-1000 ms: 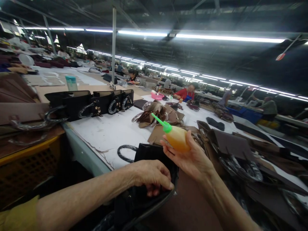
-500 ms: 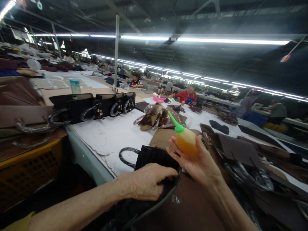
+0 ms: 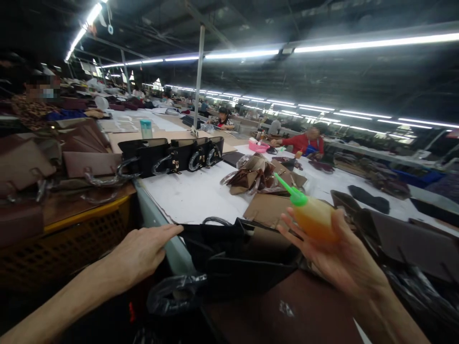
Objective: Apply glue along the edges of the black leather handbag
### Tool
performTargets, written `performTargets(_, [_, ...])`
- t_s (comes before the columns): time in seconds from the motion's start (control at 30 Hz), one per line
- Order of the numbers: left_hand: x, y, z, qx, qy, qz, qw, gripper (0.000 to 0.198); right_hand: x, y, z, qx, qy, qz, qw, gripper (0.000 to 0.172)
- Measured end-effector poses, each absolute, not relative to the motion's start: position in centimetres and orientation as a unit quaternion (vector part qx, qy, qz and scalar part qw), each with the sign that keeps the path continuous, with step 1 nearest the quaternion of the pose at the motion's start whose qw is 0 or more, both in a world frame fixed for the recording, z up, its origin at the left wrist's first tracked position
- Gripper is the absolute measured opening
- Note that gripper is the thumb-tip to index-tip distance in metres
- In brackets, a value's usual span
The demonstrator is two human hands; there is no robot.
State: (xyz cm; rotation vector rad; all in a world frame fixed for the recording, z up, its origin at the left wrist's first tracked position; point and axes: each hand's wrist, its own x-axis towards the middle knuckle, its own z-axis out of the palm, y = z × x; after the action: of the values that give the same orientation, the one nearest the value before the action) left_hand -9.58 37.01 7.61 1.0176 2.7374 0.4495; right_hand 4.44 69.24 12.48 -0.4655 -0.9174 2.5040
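Observation:
My right hand (image 3: 340,258) is wrapped round a small squeeze bottle (image 3: 311,217) of orange liquid with a green nozzle pointing up and left. In front of me lies a black handbag (image 3: 244,258) with a plastic-wrapped handle, at the near edge of the white worktable (image 3: 193,196). My left hand (image 3: 141,251) hovers flat and open just left of the bag, fingers stretched toward the table edge, holding nothing.
A row of black handbags (image 3: 172,157) stands at the table's far left. Brown leather pieces (image 3: 254,174) and cardboard lie mid-table, dark panels (image 3: 405,239) at right. Brown bags (image 3: 32,162) sit on a yellow crate (image 3: 71,234) to the left. Other people work at distant tables.
My left hand has let go of the black bag and moved left, opening flat. The view has swung left. The bottle stays in my right hand.

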Motion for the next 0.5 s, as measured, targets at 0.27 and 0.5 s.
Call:
performTargets(0.27, [-8.3,40.8,12.9,0.279,0.840,0.442,0.145,0.035,4.3,68.9,12.5,-0.150,-0.329,0.908,0.212,0.060])
performTargets(0.5, [-4.2,48.8,14.5,0.570,0.693,0.346,0.274,0.033,4.4,68.9,12.3,-0.132,-0.354,0.902,0.208,0.052])
